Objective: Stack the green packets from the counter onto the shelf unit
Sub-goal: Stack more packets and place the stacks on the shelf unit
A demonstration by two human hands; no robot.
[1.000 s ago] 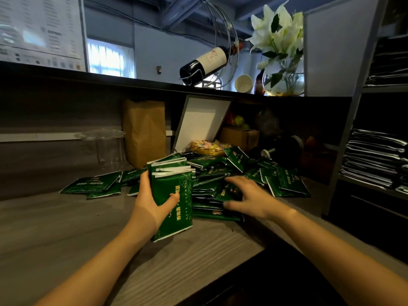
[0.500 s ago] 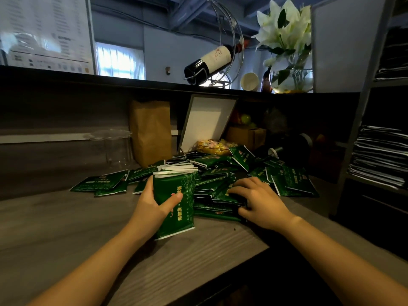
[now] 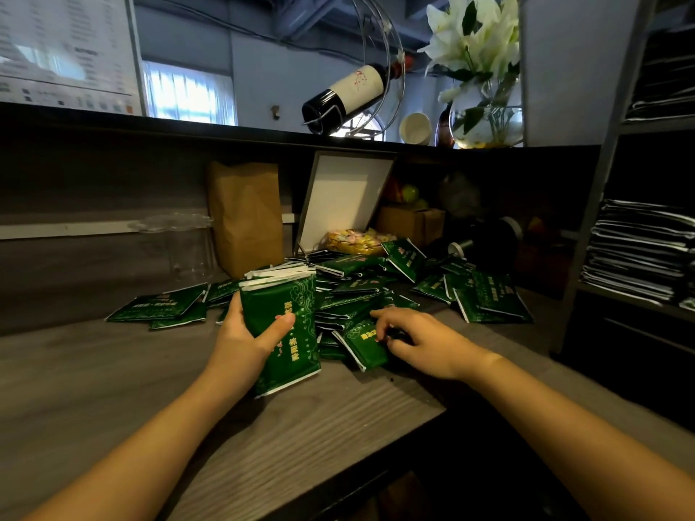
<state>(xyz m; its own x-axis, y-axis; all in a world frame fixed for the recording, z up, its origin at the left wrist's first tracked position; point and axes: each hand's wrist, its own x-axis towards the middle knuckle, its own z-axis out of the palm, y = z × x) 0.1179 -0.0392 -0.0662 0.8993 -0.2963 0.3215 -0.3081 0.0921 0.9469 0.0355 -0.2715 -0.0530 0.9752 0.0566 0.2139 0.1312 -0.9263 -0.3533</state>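
A heap of green packets lies on the grey wooden counter. My left hand grips an upright bundle of green packets standing on the counter, thumb across its front. My right hand has its fingers curled on a single green packet at the near edge of the heap, lifting its edge. The shelf unit stands at the right, with stacked dark packets on its shelves.
Behind the heap stand a brown paper bag, a clear plastic cup, a tilted white board and a cardboard box. A wine bottle in a wire holder and a vase of lilies sit on the ledge above.
My right hand reached into the heap, closed on one packet and drew it toward the counter's near edge. The left hand's bundle stayed put.
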